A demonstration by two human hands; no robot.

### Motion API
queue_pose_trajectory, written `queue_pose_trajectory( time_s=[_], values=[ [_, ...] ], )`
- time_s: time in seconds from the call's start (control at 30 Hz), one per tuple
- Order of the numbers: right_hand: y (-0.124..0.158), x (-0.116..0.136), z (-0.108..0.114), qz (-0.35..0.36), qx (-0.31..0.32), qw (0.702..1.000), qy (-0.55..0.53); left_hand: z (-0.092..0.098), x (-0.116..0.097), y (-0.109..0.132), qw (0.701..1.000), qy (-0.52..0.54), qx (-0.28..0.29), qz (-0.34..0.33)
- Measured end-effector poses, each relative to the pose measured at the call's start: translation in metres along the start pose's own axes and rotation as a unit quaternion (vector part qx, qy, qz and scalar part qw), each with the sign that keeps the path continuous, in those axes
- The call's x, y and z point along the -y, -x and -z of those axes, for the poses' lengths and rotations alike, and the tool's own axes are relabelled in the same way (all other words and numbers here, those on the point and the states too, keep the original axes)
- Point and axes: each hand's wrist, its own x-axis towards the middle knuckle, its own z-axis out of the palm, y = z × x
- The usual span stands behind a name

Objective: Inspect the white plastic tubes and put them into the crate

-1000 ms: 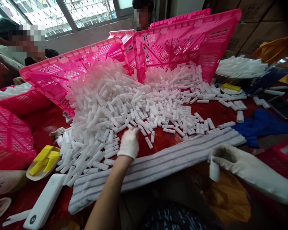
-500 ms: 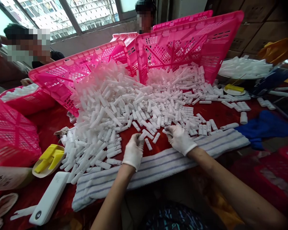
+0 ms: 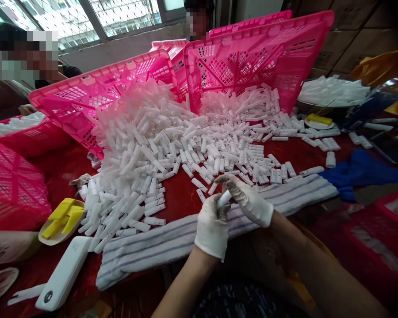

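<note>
Both my hands wear white gloves and meet over a striped towel point(image 3: 172, 240) at the table's near edge. My left hand point(image 3: 212, 227) is closed around a small white plastic tube point(image 3: 224, 199) that sticks up from its fist. My right hand point(image 3: 247, 198) pinches the top of the same tube, its fingers curled over it. Just beyond them a big heap of white tubes point(image 3: 159, 145) spills across the red table point(image 3: 182, 196) from two tipped pink crates point(image 3: 96, 101).
A white power bank point(image 3: 63, 274) and a dish of yellow parts point(image 3: 61, 217) lie at the near left. More pink crates point(image 3: 15, 185) stand on the left. A blue cloth point(image 3: 361, 172) lies at the right. Other people sit behind the crates.
My hands have drawn back from the heap toward me and come together over the towel. Each had picked something up; now both grip one white tube.
</note>
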Motion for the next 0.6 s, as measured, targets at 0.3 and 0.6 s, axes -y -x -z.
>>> queue_pose_trajectory(
  time_s=[0.3,0.6],
  values=[
    [0.011,-0.026,0.005,0.007,-0.133,0.987,-0.088,0.003,-0.002,-0.005,0.994,0.061,0.008,0.087],
    [0.053,-0.022,0.048,-0.002,-0.075,0.994,0.075,0.023,-0.02,-0.013,0.9,0.225,0.306,0.214]
  ],
)
